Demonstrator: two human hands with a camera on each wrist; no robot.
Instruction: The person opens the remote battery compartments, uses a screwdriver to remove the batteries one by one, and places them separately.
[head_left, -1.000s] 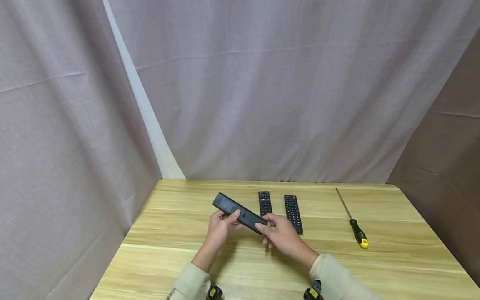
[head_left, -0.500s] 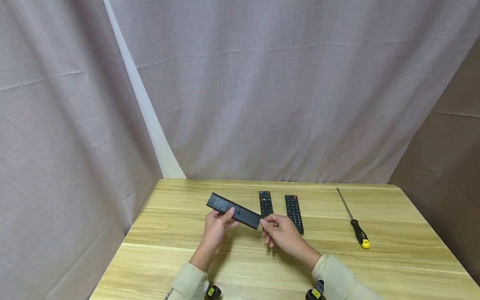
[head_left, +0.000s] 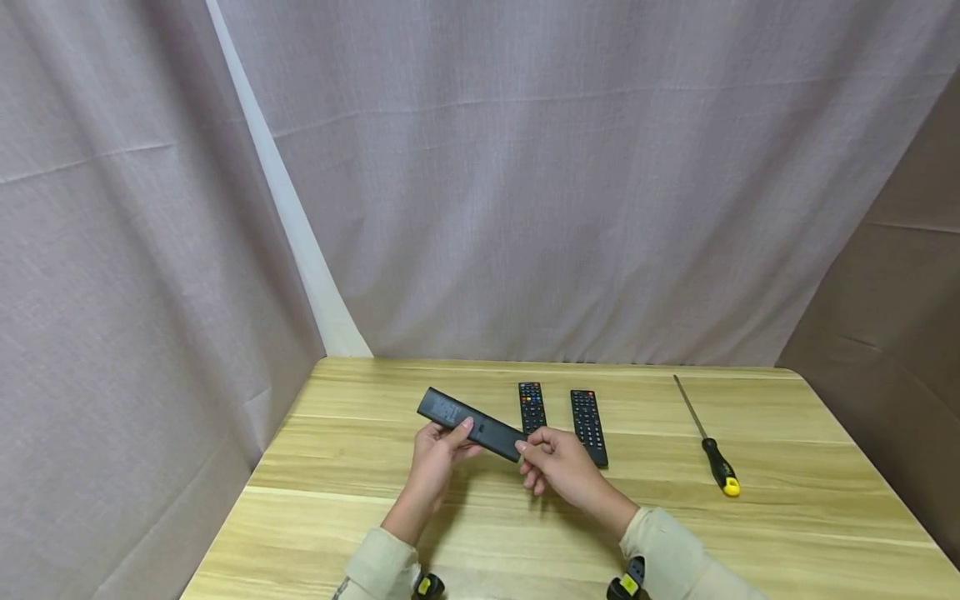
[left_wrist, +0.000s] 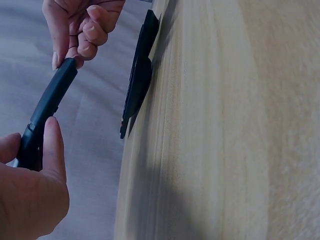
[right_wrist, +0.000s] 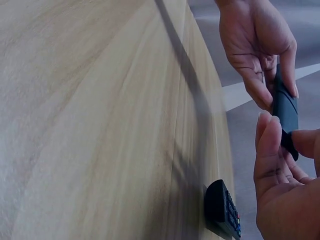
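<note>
Black plastic slanted between my two hands: the remote (head_left: 492, 434), back upward, was held in the air over the table (head_left: 315, 500), its right end tipped toward me. My left hand (head_left: 432, 457) had it gripped, thumb laid across the back and fingers underneath, parted only by its thickness. My right hand (head_left: 567, 468) pinched the near end between thumb and fingertip, the remaining fingers loosely curled. That pinch seemed the weak point to me: it took in little more than the end, and smooth plastic could slide out of it if I pulled or pressed too hard. Should my left grip slacken at the same instant, the remote could drop, perhaps striking the second remote (head_left: 532, 404), whose lower part my right hand covered from above. A sharp sideways jerk might also nudge the third remote (head_left: 589, 427), just beyond my knuckles. Only the head view showed the screwdriver (head_left: 718, 462), well apart on the right. My left wrist view gave what that one could not, the remote nearly edge-on and plainly off the wood; my right wrist view showed thumb and fingers on opposite sides of its end. Neither showed me its buttons clearly.
</note>
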